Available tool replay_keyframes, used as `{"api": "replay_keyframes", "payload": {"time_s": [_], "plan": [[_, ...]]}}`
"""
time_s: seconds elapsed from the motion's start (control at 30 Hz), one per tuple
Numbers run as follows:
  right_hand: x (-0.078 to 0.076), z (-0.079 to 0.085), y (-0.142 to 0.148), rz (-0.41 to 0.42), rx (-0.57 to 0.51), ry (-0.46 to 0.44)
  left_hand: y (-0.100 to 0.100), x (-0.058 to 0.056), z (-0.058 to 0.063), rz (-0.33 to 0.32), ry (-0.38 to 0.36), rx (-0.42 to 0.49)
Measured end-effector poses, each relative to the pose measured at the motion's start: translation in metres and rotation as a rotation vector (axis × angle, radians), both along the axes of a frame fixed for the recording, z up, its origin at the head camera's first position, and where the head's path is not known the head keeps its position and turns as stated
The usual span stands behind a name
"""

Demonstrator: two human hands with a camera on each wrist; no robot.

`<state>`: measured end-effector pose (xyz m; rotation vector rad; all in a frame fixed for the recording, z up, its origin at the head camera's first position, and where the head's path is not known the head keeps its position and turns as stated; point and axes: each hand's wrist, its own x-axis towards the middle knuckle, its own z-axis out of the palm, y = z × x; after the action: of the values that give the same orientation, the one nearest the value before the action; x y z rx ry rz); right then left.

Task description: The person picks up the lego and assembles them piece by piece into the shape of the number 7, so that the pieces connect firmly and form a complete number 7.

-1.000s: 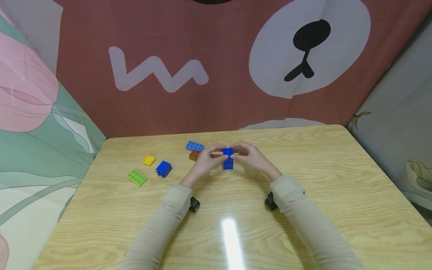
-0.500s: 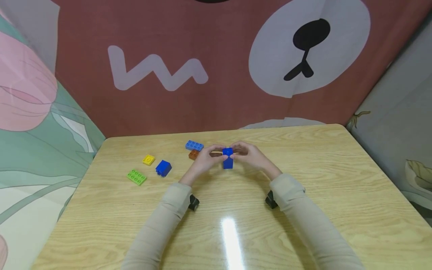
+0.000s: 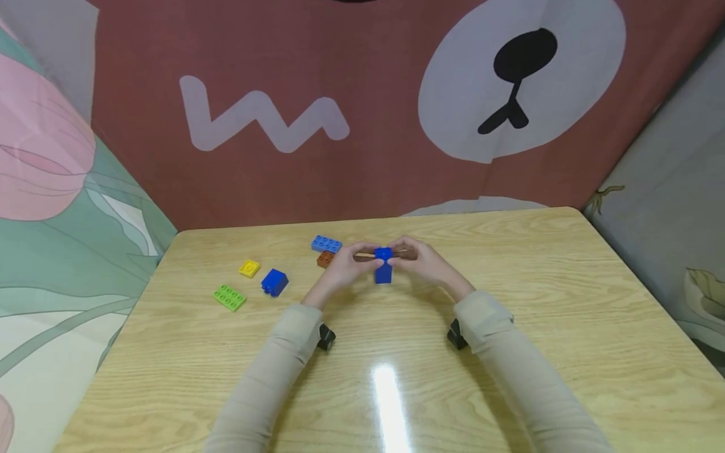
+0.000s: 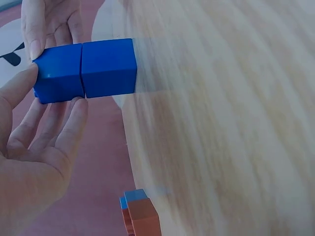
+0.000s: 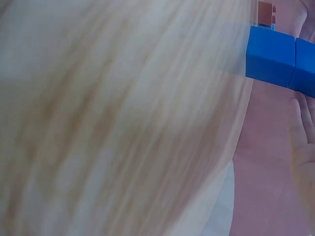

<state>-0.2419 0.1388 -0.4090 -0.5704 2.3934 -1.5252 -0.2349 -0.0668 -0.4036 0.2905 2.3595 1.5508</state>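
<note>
Two dark blue building bricks stand stacked on the table, the upper brick (image 3: 383,253) on the lower brick (image 3: 383,277). In the left wrist view a thin seam runs between the upper brick (image 4: 59,69) and the lower brick (image 4: 109,66). From the left side, my left hand (image 3: 347,269) pinches the upper brick between thumb and fingers. My right hand (image 3: 423,265) holds the same brick from the right, its thumb close to the left thumb. The right wrist view catches the lower brick (image 5: 270,56) and only part of a hand (image 5: 304,132) at the edge.
Left of the stack lie another dark blue brick (image 3: 274,283) on its side, a lime green brick (image 3: 229,297) and a small yellow brick (image 3: 249,268). A lighter blue brick (image 3: 326,244) and a brown brick (image 3: 325,259) sit behind my left hand. The wooden table (image 3: 566,314) meets a curtain behind.
The seam between the stacked blue bricks, seen in the head view a second ago, is no longer distinct there. Both hands keep nearly the same place and grip.
</note>
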Motion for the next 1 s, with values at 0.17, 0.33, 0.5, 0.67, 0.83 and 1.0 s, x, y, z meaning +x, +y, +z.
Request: {"api": "replay_keyframes", "payload": {"time_s": [0.17, 0.33, 0.5, 0.67, 0.83, 1.0], "plan": [[0.001, 0.0, -0.001, 0.013, 0.003, 0.011, 0.001, 0.0, 0.0, 0.001, -0.003, -0.002], [0.001, -0.002, -0.005, -0.005, 0.018, 0.033, 0.0, 0.0, -0.001, 0.0, -0.002, 0.009], [0.0, 0.002, -0.007, -0.011, 0.049, 0.064, 0.0, 0.001, -0.004, 0.004, 0.03, 0.028], [-0.002, 0.003, -0.007, -0.004, 0.091, 0.075, 0.001, 0.003, -0.003, -0.004, 0.057, 0.003], [-0.001, 0.004, -0.007, 0.0, 0.103, 0.08, -0.012, 0.002, 0.007, -0.003, 0.055, -0.038], [-0.001, 0.006, -0.008, 0.005, 0.114, 0.076, -0.044, 0.002, 0.02, 0.013, 0.102, -0.083]]}}
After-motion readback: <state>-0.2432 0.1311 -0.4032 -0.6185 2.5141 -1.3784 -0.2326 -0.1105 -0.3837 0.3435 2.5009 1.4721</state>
